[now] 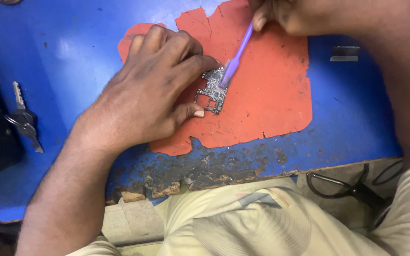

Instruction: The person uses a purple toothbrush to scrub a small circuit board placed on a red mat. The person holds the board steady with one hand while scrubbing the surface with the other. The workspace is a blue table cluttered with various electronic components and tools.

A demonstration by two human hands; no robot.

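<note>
Your left hand point(153, 90) pins a small circuit board point(212, 90) on the orange mat point(266, 90). Your right hand point(290, 16), partly cut off, grips a purple brush point(237, 57) slanting down-left, bristles on the board.

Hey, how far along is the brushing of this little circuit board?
Already done: the bare circuit board lies on the orange mat, pinned by the left hand. In hand: the right hand holds a purple brush with its head on the board's upper edge. What is left cannot be told; the lower part looks unbrushed so far.
</note>
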